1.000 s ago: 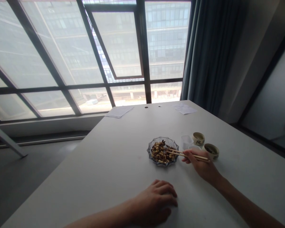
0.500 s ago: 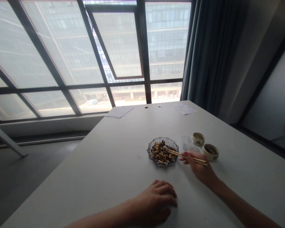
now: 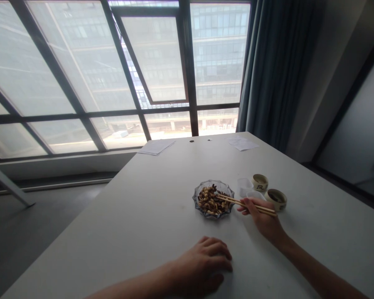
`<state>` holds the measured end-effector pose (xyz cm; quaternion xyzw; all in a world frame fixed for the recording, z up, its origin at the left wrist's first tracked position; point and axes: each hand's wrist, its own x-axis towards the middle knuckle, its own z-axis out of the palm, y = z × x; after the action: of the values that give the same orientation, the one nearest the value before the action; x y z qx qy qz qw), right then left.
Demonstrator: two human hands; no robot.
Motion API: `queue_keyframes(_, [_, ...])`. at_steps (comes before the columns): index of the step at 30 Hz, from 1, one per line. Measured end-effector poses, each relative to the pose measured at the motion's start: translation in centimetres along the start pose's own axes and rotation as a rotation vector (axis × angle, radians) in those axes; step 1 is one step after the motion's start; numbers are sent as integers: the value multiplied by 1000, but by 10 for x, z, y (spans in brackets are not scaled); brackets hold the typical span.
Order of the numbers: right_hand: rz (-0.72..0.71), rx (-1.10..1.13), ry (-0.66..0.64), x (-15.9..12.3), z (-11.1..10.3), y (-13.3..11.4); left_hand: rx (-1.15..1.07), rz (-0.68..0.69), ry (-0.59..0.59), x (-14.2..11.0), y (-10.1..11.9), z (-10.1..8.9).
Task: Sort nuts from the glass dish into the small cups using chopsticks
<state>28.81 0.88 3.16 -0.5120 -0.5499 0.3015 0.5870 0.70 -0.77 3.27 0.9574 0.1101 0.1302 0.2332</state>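
Note:
My right hand point(image 3: 263, 222) holds a pair of wooden chopsticks point(image 3: 232, 200), their tips reaching into the heap of nuts and dark seeds point(image 3: 208, 203). Whether the tips pinch a piece is too small to tell. The heap lies in a clear glass bowl point(image 3: 195, 207) with a scalloped rim. On the near side of the bowl, my left hand point(image 3: 207, 261) rests on the table, palm down, its fingers loosely curved and apart from the thumb, holding nothing. Just beyond the right hand are two clear plastic containers, one point(image 3: 244, 187) behind the other point(image 3: 255, 194), which the hand partly covers.
Two cream ceramic cups with dark markings, a farther one point(image 3: 259, 185) and a nearer one point(image 3: 279, 203), stand right of the containers. Papers lie at the white table's point(image 3: 137, 207) far left point(image 3: 157, 147) and far right point(image 3: 243, 143). Beyond are windows and a dark curtain point(image 3: 268, 74).
The right hand and chopsticks have shifted slightly to the right, with the tips still over the nuts and seeds. My left hand has stayed in place.

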Motion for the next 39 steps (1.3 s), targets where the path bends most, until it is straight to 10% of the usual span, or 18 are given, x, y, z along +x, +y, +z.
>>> queue_keyframes(17, [-83,-11,54,0,1,1,5,9,15,-1,-2,1])
queue_keyframes(29, [-58,-75,460,14,-74,-19,0,6,0,-3,-1,0])
queue_keyframes(39, [-73,-90,451,14,-73,-19,10,4,-7,-2,0,-1])
